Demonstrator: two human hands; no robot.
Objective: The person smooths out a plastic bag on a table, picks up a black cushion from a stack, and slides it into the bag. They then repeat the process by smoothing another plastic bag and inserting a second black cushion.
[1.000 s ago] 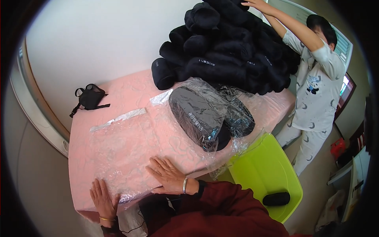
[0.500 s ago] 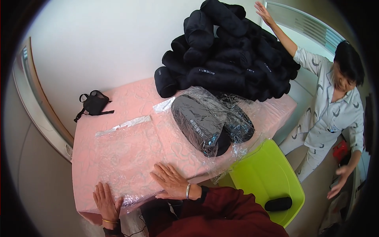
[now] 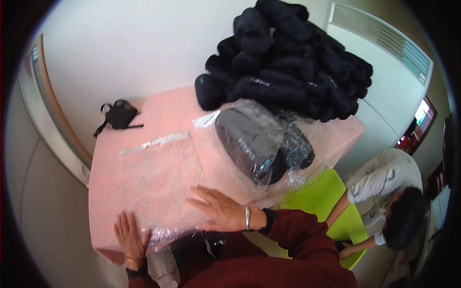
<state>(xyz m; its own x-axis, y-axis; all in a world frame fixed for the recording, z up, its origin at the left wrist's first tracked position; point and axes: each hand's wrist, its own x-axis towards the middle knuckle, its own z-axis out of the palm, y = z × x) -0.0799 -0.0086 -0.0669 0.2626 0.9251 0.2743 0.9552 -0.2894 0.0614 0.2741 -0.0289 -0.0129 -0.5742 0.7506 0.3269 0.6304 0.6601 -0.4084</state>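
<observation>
A clear plastic bag [image 3: 161, 177] with a white strip along its far edge lies flat on the pink-covered table [image 3: 163, 108]. My left hand [image 3: 129, 235] rests open at the bag's near left corner, fingers pointing away from me. Open too, with fingers spread, my right hand [image 3: 221, 209] is over the bag's near right part; whether it touches the film I cannot tell. Crumpled, shiny film bunches between the hands at the table's near edge. Beyond my right hand lie black cylindrical cushions [image 3: 245, 141] inside clear plastic.
Black cushions [image 3: 283, 62] form a tall heap at the back. A small black strapped bag [image 3: 119, 115] lies far left. At my right, a co-worker [image 3: 384, 177] bends over a lime-green bin [image 3: 314, 194], both arms reaching in, one hand at a black object inside.
The co-worker has gone from standing with arms spread to bending down into the bin. My right hand has shifted slightly right; my left stays at the bag's corner. The view has tilted slightly.
</observation>
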